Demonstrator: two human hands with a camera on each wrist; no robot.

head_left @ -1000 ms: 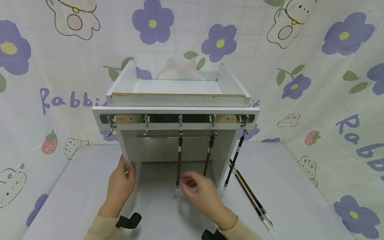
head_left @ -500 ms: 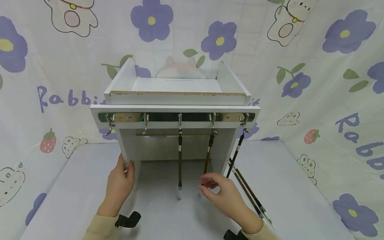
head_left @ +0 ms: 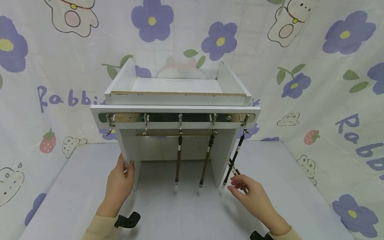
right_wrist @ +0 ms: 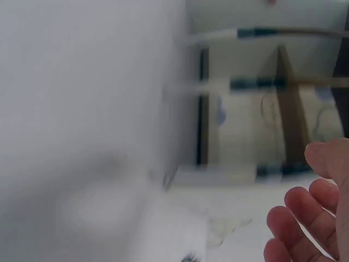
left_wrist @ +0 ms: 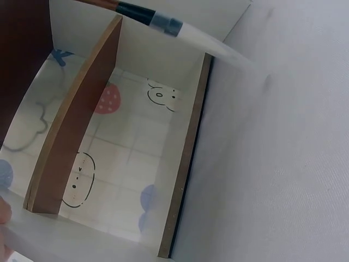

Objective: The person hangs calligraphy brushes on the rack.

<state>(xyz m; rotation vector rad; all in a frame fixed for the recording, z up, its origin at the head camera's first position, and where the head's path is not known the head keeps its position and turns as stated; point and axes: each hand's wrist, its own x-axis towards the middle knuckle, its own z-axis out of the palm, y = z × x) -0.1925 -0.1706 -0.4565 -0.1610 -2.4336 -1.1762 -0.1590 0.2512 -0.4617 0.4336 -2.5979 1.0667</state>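
Note:
My left hand (head_left: 117, 181) grips the front edge of the left side panel (head_left: 127, 146) of a white wooden shelf unit, thumb and fingers on either side. Three writing brushes hang tip-down from the metal hooks: a middle brush (head_left: 178, 158), a second brush (head_left: 206, 160) and a right-hand brush (head_left: 234, 158). Close beside the lower end of the right-hand brush is my right hand (head_left: 250, 193), its fingers loosely bent around nothing. In the right wrist view those fingers (right_wrist: 300, 204) hold nothing, and the brushes are blurred. Loose brushes (head_left: 235, 170) on the table lie mostly hidden behind this hand.
A hook rail (head_left: 187, 117) runs across the unit's front, its two left hooks bare. An open-topped tray section (head_left: 180, 100) sits above it. White cloth (head_left: 54, 206) covers the table, and a patterned curtain (head_left: 186, 20) hangs behind.
My right hand has moved right, from the middle brush past the second to the right-hand one. The hanging brushes swing slightly. My left hand stays on the panel.

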